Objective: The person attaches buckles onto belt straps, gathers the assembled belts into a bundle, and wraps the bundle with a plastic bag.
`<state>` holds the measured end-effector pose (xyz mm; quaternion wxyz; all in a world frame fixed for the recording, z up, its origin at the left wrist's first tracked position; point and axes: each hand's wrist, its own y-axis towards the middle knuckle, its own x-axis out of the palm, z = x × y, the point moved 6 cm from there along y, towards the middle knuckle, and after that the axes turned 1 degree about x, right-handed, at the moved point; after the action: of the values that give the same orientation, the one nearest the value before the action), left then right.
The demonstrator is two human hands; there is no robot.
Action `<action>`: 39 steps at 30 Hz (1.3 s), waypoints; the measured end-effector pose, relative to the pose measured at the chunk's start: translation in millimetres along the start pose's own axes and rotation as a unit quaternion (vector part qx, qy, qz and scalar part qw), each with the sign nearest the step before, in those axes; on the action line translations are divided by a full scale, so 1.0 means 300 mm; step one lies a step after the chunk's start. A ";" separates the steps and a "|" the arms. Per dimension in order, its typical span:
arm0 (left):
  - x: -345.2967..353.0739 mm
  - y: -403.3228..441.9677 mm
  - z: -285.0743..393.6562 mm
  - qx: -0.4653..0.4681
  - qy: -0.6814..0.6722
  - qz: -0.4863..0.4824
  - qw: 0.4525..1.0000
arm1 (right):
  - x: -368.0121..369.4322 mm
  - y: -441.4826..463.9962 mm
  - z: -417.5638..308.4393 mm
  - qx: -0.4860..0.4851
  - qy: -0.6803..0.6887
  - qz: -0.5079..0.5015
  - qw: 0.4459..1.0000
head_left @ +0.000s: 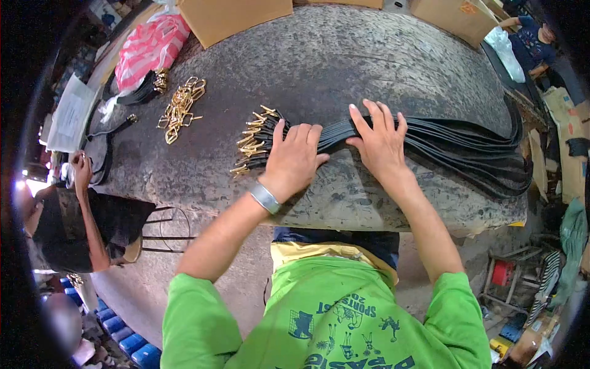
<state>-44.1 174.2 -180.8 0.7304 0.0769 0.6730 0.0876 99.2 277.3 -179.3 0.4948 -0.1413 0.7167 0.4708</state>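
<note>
A bundle of black belts (452, 134) lies across the worn table, with gold-coloured buckles (253, 136) gathered at its left end. Just right of the buckles, my left hand (291, 154) is closed over the bundle, fingers together and the thumb at the near side. My right hand (382, 140) rests on the belts farther right, its fingers spread apart and the thumb stretched toward the left. Beyond it the straps fan out and curve at the table's right end. The undersides of both hands are hidden.
Loose gold metal loops (180, 109) lie in a pile on the left. Past them are a pink-striped bag (150, 49) and a single belt (110, 132). Cardboard boxes (236, 18) line the far edge. One person's hand (82, 169) is at left; another person (533, 46) is far right.
</note>
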 end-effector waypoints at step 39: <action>0.087 0.236 0.068 -0.007 0.053 -0.048 0.997 | -0.385 -1.432 0.516 0.689 0.118 0.006 0.715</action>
<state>-23.4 249.1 -188.2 0.6974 0.0347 0.7132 0.0613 529.8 151.1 -322.3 0.3634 0.1884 0.8963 -0.1706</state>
